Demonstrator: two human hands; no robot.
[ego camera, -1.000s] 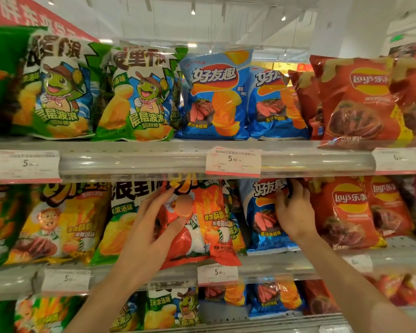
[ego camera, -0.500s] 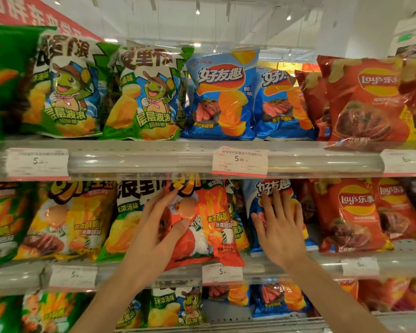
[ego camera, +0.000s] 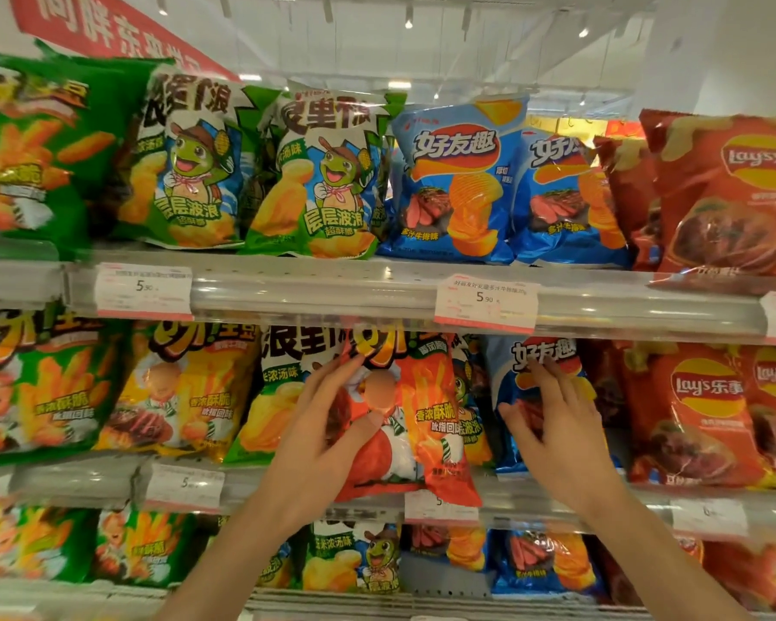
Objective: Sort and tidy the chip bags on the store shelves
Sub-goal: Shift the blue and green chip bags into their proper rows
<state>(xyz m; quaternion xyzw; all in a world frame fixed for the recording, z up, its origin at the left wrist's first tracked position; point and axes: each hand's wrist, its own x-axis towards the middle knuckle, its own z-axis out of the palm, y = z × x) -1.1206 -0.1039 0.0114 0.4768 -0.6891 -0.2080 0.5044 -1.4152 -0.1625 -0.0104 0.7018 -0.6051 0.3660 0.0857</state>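
Sorting: head view, middle shelf (ego camera: 287,486), both hands on bags.
Left hand (ego camera: 319,445): pinches the red bag (ego camera: 426,432) by its left edge, thumb on the front, fingers reaching behind it.
Red bag: stands out in front of the row, between a green-white bag (ego camera: 278,387) on its left and a blue bag (ego camera: 534,365) on its right, its bottom hanging over the shelf lip.
Right hand (ego camera: 552,432): fingers spread and straight, lying flat on the blue bag's front; it pinches nothing.
Done so far: top shelf (ego camera: 355,289) reads tidy by colour, with green at far left, two frog bags (ego camera: 328,177), two blue, then red Lay's (ego camera: 735,195) at right.
Left to do: my judgement is that the red bag is misplaced, since it covers frog bags of another sort; its fellows with the same big yellow lettering, a yellow bag (ego camera: 189,387) and a green one, sit further left, so it likely belongs that way.
Lower shelf: blurred, mixed colours, cannot tell its order.
Writing: "Lay's" on the right-hand red bags; "好友趣" on the blue ones; "层层波浪" on the frog bags.
Price tags (ego camera: 484,302): "5.90" on two of the top shelf's; the rest are too blurred to read.
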